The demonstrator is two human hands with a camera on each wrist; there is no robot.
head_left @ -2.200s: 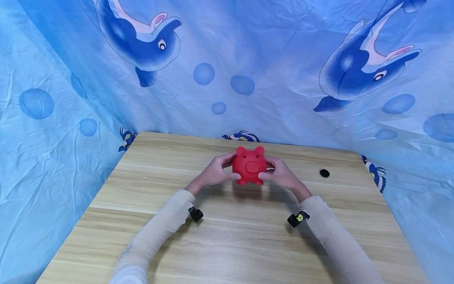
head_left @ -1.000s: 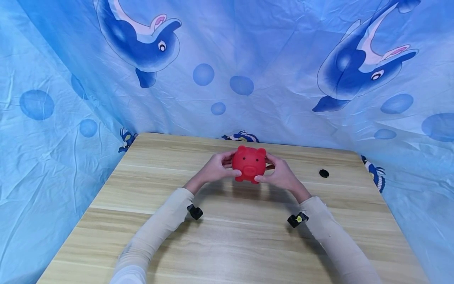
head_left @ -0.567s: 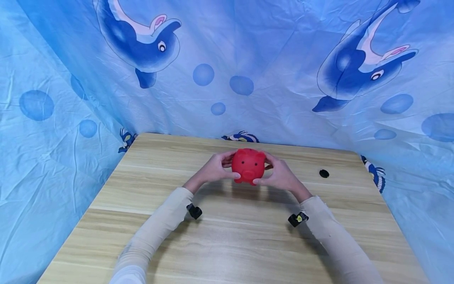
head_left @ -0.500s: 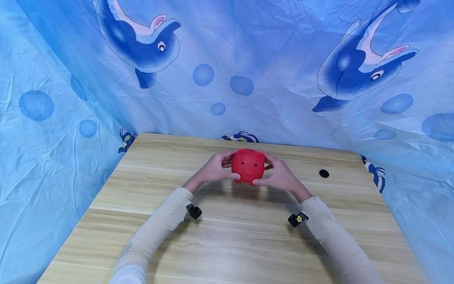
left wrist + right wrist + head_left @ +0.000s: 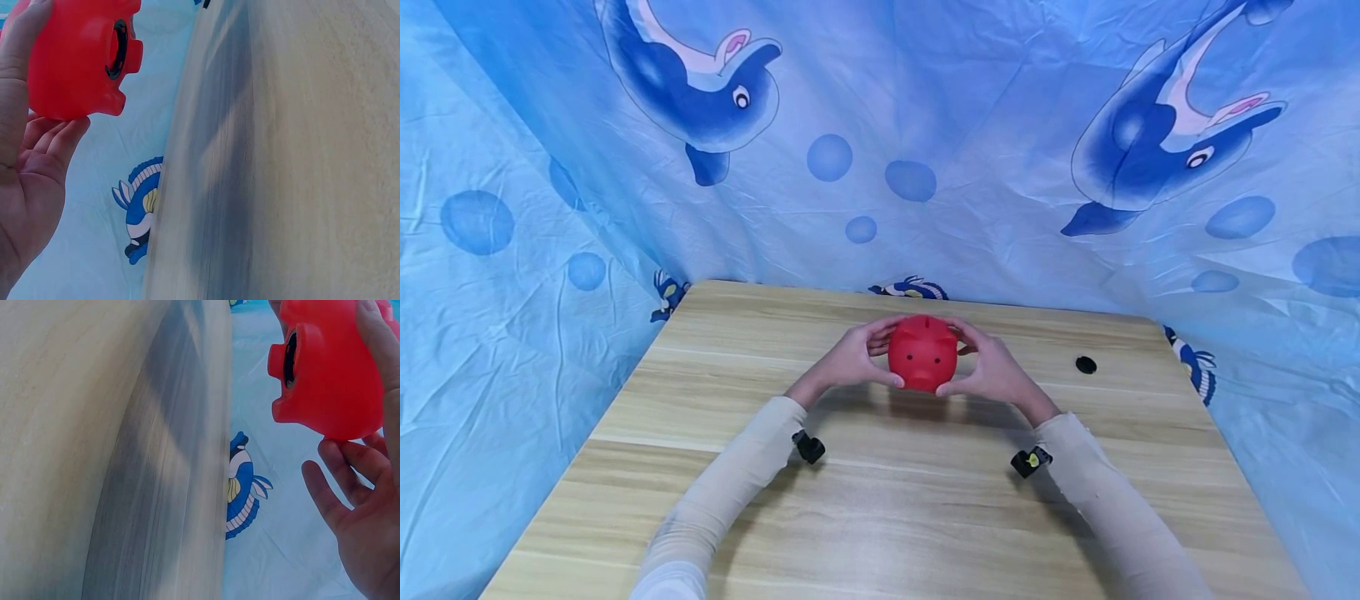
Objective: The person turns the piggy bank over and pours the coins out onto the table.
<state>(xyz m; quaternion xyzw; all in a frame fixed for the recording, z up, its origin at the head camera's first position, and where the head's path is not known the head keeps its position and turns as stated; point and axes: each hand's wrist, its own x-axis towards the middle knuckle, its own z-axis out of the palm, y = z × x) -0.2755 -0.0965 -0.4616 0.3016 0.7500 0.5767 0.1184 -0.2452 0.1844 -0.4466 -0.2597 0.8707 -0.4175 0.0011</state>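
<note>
A red piggy bank [image 5: 922, 354] is held between both hands above the table, its face tipped downward so the coin slot on top shows in the head view. My left hand [image 5: 852, 356] grips its left side, thumb in front and fingers behind. On the opposite side my right hand [image 5: 994, 367] grips it the same way. The wrist views show the underside of the piggy bank [image 5: 78, 56], with a black-rimmed round hole between the feet. Some fingers of the right hand [image 5: 369, 494] stand off the surface. A black round cap [image 5: 1086, 365] lies on the table to the right.
The wood-grain table [image 5: 880, 508] spreads beneath the arms. A blue cloth curtain [image 5: 880, 108] printed with dolphins hangs behind its far edge and along both sides. Each forearm carries a small black wrist camera [image 5: 808, 447].
The piggy bank has tilted forward in both hands: its face has turned down and the slot on top has come into view. The cap has stayed in place.
</note>
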